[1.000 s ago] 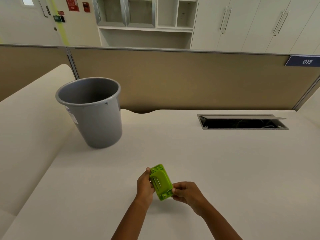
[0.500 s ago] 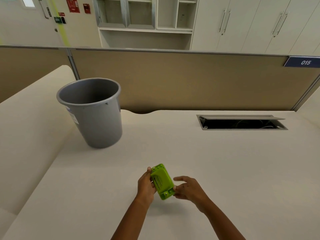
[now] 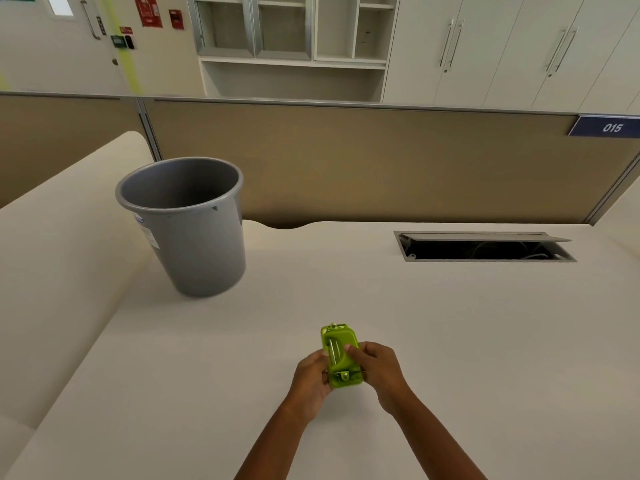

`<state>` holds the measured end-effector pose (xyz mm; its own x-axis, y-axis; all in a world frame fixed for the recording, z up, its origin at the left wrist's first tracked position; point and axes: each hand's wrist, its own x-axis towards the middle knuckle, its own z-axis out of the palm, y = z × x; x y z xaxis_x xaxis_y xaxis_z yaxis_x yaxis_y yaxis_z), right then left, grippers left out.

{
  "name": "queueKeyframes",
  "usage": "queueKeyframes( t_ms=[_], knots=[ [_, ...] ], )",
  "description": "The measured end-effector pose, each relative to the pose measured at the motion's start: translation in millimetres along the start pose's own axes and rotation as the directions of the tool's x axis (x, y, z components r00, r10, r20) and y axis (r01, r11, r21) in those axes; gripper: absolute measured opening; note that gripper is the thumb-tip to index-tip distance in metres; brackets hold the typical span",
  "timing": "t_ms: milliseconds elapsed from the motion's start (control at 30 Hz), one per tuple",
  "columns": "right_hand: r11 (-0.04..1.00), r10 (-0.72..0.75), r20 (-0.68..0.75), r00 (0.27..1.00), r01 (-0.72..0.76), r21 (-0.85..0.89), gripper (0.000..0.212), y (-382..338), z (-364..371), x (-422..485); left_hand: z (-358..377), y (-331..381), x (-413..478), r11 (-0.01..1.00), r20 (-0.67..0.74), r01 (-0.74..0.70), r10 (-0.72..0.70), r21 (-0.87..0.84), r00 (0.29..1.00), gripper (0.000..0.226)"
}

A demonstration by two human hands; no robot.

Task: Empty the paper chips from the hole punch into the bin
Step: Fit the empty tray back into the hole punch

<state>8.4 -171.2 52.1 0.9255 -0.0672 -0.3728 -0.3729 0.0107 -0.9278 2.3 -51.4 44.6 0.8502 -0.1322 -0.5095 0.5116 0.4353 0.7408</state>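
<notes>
A small lime-green hole punch [image 3: 339, 344] is held just above the desk, its underside turned up toward me. My left hand [image 3: 311, 382] grips its left side and near end. My right hand [image 3: 377, 370] holds the right side, thumb pressed on the underside plate. A grey plastic bin [image 3: 194, 237] stands upright on the desk to the far left, well apart from the punch; no chips are visible inside from this angle.
The cream desk [image 3: 450, 341] spreads wide around my hands. An open cable hatch [image 3: 485, 249] is set into it at the back right. A tan partition [image 3: 346, 161] runs along the far edge, with another desk surface at the left.
My hands turned the punch from a leftward tilt to nearly straight away from me. My right hand came from the lower corner up onto the underside plate.
</notes>
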Motion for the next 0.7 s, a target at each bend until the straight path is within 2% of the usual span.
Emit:
queueKeyframes(
  t_ms=[133, 267, 533, 700],
  knots=[
    [1.0, 0.0, -0.075, 0.997, 0.002, 0.031, 0.016, 3.1, -1.4, 4.6, -1.3, -12.4, -2.9, 0.994, 0.045, 0.052, -0.056, 0.1, 0.997, 0.026],
    [0.999, 0.007, -0.101, 0.995, -0.003, 0.036, 0.017, 6.9, -1.6, 5.9, -3.6, -17.4, -1.1, 0.983, 0.045, 0.016, -0.024, 0.185, 0.999, 0.028],
    [0.999, -0.026, -0.142, 0.99, 0.023, -0.025, 0.023, 13.1, 4.5, 4.6, 3.6, -26.8, 2.4, 0.928, -0.138, -0.026, 0.083, 0.372, 0.987, 0.03],
    [0.999, -0.003, -0.184, 0.983, -0.003, -0.033, 0.02, 16.8, -3.7, 8.2, 1.2, -28.7, 6.1, 0.842, -0.127, -0.018, 0.103, 0.539, 0.987, 0.024]
  ],
)
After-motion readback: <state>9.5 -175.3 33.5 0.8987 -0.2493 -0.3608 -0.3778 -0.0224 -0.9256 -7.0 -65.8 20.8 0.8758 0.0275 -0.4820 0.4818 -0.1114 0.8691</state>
